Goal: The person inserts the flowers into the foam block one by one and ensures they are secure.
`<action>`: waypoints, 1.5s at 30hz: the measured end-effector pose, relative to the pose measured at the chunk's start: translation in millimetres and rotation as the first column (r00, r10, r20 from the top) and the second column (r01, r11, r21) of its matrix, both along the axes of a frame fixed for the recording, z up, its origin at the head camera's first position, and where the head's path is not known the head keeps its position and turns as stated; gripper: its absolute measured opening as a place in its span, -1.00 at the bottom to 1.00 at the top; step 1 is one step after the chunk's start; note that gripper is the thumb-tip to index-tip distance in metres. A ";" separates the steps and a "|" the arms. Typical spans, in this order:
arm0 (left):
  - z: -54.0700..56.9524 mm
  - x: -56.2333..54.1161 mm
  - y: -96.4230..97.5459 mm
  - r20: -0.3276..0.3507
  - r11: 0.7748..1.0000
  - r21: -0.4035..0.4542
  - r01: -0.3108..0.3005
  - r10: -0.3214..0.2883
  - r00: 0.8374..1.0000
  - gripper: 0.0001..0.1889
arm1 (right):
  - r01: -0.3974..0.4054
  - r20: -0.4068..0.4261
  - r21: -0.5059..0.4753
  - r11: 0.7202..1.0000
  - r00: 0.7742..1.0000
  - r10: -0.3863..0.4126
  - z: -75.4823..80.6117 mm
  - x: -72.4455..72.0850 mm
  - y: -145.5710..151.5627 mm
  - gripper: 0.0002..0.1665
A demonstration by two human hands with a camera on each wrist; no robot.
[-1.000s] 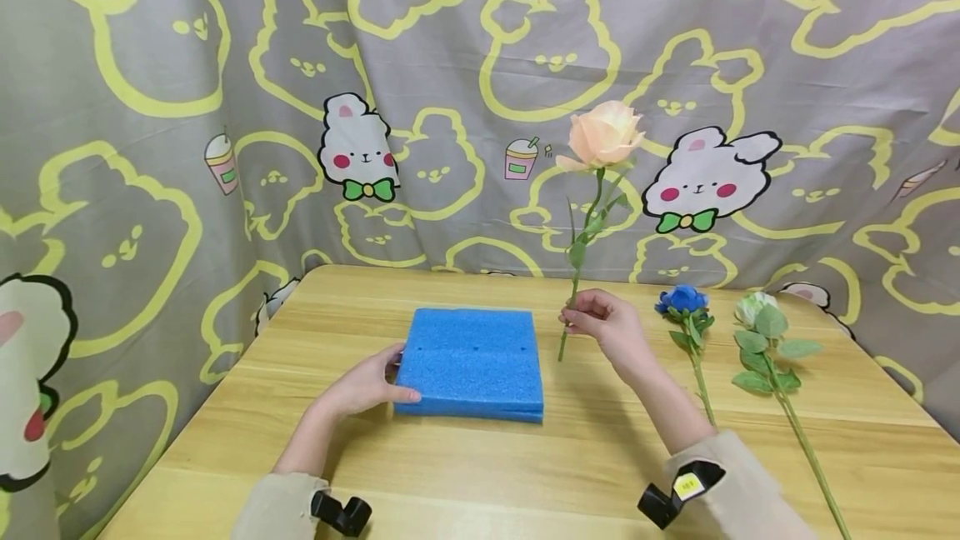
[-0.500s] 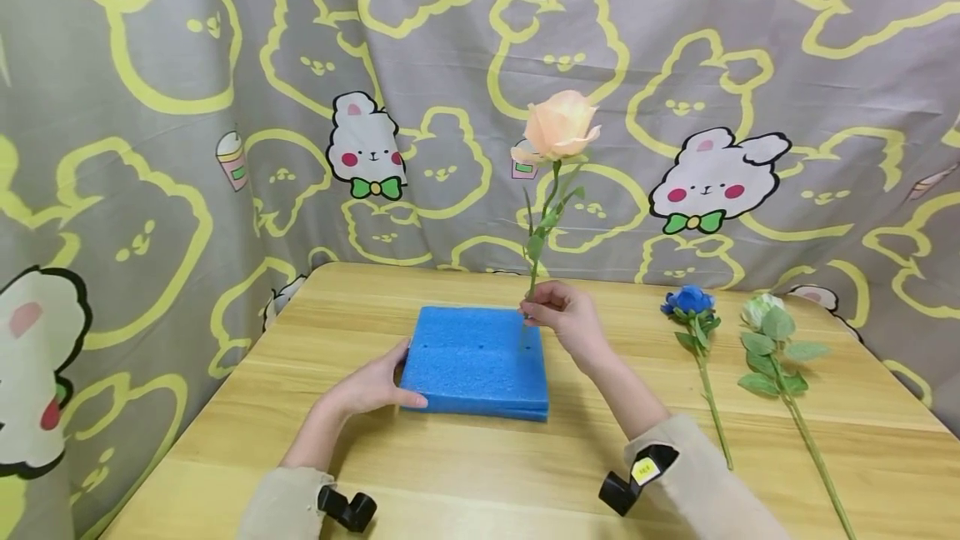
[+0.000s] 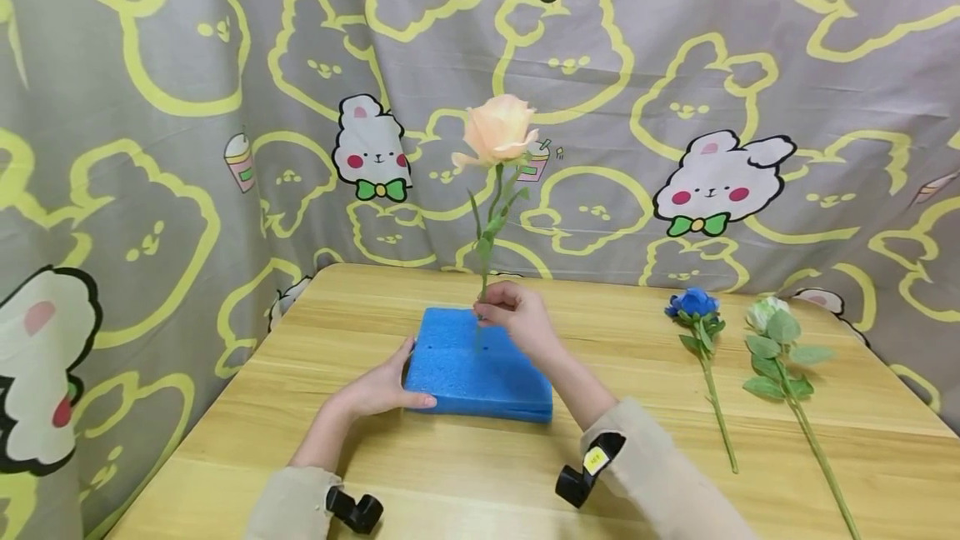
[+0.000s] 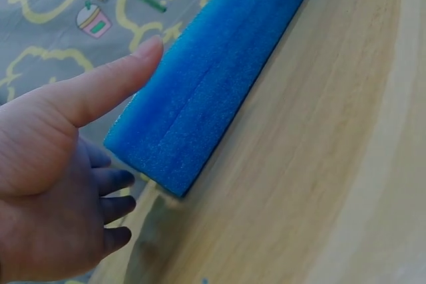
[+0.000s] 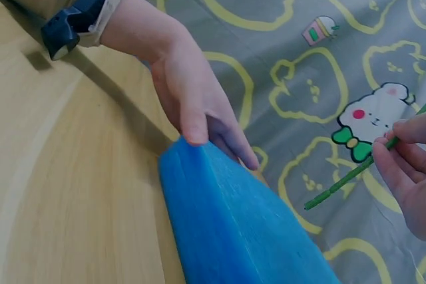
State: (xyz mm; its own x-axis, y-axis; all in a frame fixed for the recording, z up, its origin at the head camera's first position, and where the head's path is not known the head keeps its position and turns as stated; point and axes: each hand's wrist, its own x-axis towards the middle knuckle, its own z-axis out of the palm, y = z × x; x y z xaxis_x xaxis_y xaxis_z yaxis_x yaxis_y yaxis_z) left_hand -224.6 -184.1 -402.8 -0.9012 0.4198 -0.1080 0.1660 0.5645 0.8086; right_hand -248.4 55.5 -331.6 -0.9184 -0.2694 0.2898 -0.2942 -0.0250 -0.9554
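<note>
One peach rose (image 3: 499, 132) hung upright over the blue foam block (image 3: 476, 377), its stem (image 5: 339, 183) pinched low by the right hand (image 3: 519, 319), perhaps for better aim, while the left hand (image 3: 377, 387) lay spread against the block's left end, seemingly to steady it. Pale wood-grain tabletop (image 3: 465, 473) stretched beneath, with a bunny-print curtain (image 3: 600, 23) behind.

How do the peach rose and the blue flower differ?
Pose: the peach rose is nearly upright; the blue flower lies on the table. State: the right hand pinches the peach rose's stem; no hand touches the blue flower. Shared: green stems with leaves.
</note>
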 end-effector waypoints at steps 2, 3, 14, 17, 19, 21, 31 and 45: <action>-0.5 0.0 0.9 0.003 1.000 0.003 0.007 -0.007 1.000 0.24 | -0.018 -0.003 0.000 1.000 1.000 0.018 -0.3 -0.9 -6.9 -0.80; -0.5 0.0 1.3 0.003 1.000 0.006 0.012 -0.012 1.000 0.23 | -0.023 -0.004 -0.001 1.000 1.000 0.023 -0.5 -1.3 -10.1 -0.81; -1.1 -0.5 1.0 -0.035 1.000 0.006 -0.021 0.021 0.999 0.13 | -0.036 -0.032 -0.052 0.998 0.999 0.034 -7.9 -8.6 -39.8 -0.82; -2.3 -1.4 0.3 -0.033 1.000 0.007 -0.017 0.017 0.999 0.13 | -0.022 -0.019 -0.071 0.997 1.000 0.021 -11.0 -11.4 -47.5 -0.82; -2.8 -1.7 0.1 -0.031 1.000 0.017 -0.006 0.006 0.999 0.14 | -0.007 -0.014 -0.081 0.997 1.000 0.006 -13.6 -13.1 -52.0 -0.81; -2.9 -1.8 -0.2 -0.034 1.000 0.022 0.004 -0.003 0.999 0.13 | 0.007 -0.010 -0.092 0.996 1.000 -0.008 -16.9 -15.2 -56.3 -0.81; -0.7 -0.7 -2.7 -0.039 1.000 0.012 0.003 -0.002 0.999 0.08 | 0.048 0.008 -0.080 0.996 0.999 -0.047 -30.2 -19.2 -67.0 -0.81; -1.1 -1.5 -4.2 -0.003 0.997 0.070 -0.015 0.015 1.000 0.11 | 0.054 0.023 -0.096 0.994 0.998 -0.052 -21.8 -8.6 -66.6 -0.81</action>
State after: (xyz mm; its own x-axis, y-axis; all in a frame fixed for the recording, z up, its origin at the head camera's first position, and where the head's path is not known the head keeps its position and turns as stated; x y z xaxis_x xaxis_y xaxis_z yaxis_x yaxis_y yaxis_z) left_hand -226.1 -188.3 -403.9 -0.9077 0.4129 -0.0751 0.1614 0.5086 0.8457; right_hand -256.9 -11.0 -353.4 -0.9367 -0.1917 0.2929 -0.2777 -0.1025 -0.9552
